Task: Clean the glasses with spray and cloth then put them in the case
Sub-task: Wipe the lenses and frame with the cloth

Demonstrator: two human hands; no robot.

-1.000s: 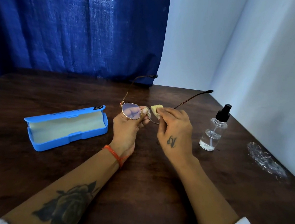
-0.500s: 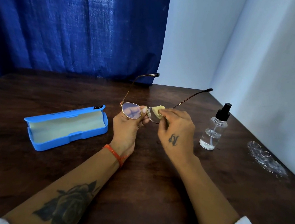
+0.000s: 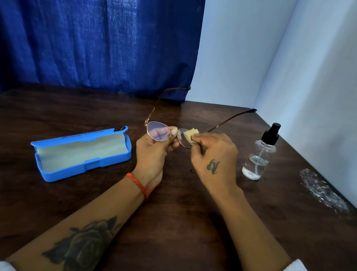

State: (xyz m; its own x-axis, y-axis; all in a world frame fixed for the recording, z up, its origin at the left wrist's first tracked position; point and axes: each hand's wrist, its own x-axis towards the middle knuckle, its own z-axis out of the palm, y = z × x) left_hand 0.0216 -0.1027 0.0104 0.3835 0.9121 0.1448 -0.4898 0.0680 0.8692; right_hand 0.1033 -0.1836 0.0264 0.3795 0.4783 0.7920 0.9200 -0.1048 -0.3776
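Thin metal-framed glasses (image 3: 158,131) are held up over the middle of the dark wooden table (image 3: 174,219), temples unfolded and pointing away from me. My left hand (image 3: 152,154) pinches them at the bridge beside the left lens. My right hand (image 3: 213,159) presses a small yellow cloth (image 3: 190,135) against the right lens, most of which is hidden by cloth and fingers. A blue glasses case (image 3: 82,153) lies open on the table to the left, pale lining up. A clear spray bottle (image 3: 259,155) with a black nozzle stands to the right of my right hand.
A crumpled clear plastic wrapper (image 3: 322,192) lies near the table's right edge by the white wall. A blue curtain (image 3: 91,29) hangs behind the table's far edge. The near table edge runs just under my forearms.
My right hand has shifted slightly with the cloth on the right lens, a small rubbing motion. The left hand and glasses stay almost where they were.
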